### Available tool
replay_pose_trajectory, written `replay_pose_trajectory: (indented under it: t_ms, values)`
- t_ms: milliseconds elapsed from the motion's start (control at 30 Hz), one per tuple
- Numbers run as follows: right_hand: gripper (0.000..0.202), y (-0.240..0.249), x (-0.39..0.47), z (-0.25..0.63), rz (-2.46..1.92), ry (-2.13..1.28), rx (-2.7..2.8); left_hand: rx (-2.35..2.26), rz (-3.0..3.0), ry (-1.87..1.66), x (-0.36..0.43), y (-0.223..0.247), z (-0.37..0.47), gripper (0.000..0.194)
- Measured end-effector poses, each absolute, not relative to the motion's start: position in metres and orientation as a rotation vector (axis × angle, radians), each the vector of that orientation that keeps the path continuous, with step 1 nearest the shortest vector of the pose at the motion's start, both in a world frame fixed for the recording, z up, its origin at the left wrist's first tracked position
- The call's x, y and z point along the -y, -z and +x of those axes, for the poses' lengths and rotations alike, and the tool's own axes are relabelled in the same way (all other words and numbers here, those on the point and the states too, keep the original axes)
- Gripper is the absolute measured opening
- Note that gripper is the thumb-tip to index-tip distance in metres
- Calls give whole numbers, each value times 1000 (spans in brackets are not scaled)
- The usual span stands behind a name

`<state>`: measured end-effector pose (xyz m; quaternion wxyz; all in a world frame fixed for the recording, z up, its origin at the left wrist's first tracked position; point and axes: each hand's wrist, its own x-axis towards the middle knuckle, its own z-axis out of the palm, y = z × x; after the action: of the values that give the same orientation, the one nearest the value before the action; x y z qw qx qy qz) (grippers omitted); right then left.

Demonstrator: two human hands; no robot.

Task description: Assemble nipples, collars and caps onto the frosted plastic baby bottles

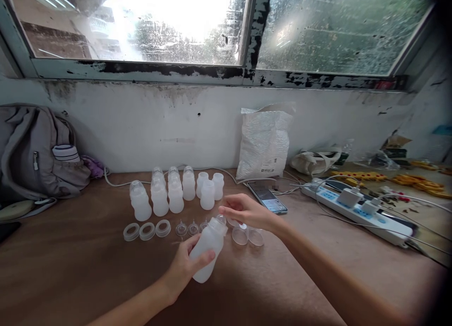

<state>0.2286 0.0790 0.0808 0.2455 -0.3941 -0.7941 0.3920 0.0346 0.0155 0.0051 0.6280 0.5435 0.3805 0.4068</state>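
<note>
left hand (185,264) grips tilted bottle (208,248); right hand (247,212) at top.

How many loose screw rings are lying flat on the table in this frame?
3. The rings lie in a row left of the held bottle: left ring, middle ring, right ring. Others may be hidden behind the right hand.

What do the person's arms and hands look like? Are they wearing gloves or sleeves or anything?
No gloves and no sleeves show. Both forearms are bare right up to the bottom edge of the picture. The left hand and the right hand are bare too, with no watch, bracelet or ring that I can see. The fingers are slim, and the nails look short and unpainted.
</note>
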Motion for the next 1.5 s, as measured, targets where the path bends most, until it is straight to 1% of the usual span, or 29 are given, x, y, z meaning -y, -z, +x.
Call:
replay_pose_trajectory:
  t_ms: [67,167,433,533,600,633,733,767,800,867,933,1000,1067,1133,1200,1300,1400,1500]
  values:
    - [29,-83,-78,229,-1049,-1151,2156,-856,1220,-924,-16,-6,32,35]
    - [31,-82,-79,230,-1024,-1240,2151,-822,1201,-921,-15,-7,31,34]
    - [34,-68,-85,228,-1056,-1300,2003,-873,1187,-894,-16,-8,33,31]
    - [32,-70,-78,219,-974,-1336,1877,-805,1089,-867,-13,-7,32,29]
    - [30,-73,-69,210,-832,-1456,1768,-692,975,-842,-10,-8,30,29]
    - [32,-73,-64,206,-747,-1559,1720,-634,919,-833,-8,-9,29,29]
    - [48,-69,-49,190,-555,-1885,1610,-485,830,-744,-1,-14,29,39]
    - [46,-66,-45,185,-550,-1951,1581,-464,832,-687,0,-16,30,43]
    - [39,-62,-41,180,-576,-1981,1539,-480,845,-643,1,-16,32,43]
    - [21,-55,-36,171,-681,-1949,1414,-636,941,-650,1,-16,36,33]
    - [13,-52,-32,164,-810,-1826,1302,-866,1098,-797,-1,-15,42,20]
    - [14,-53,-30,162,-909,-1695,1275,-977,1229,-920,-3,-16,45,17]
    - [16,-59,-28,163,-917,-1652,1333,-907,1207,-880,-2,-20,43,18]
    - [20,-65,-27,166,-799,-1725,1373,-726,1024,-720,2,-22,38,18]
    - [27,-69,-26,168,-629,-1870,1363,-508,803,-552,5,-19,33,24]
    - [23,-65,-27,167,-501,-2059,1263,-320,650,-411,7,-5,29,28]
    - [15,-57,-27,164,-598,-2088,1174,-406,633,-436,7,1,31,24]
    - [13,-54,-27,163,-712,-1989,1115,-601,713,-534,7,-9,37,20]
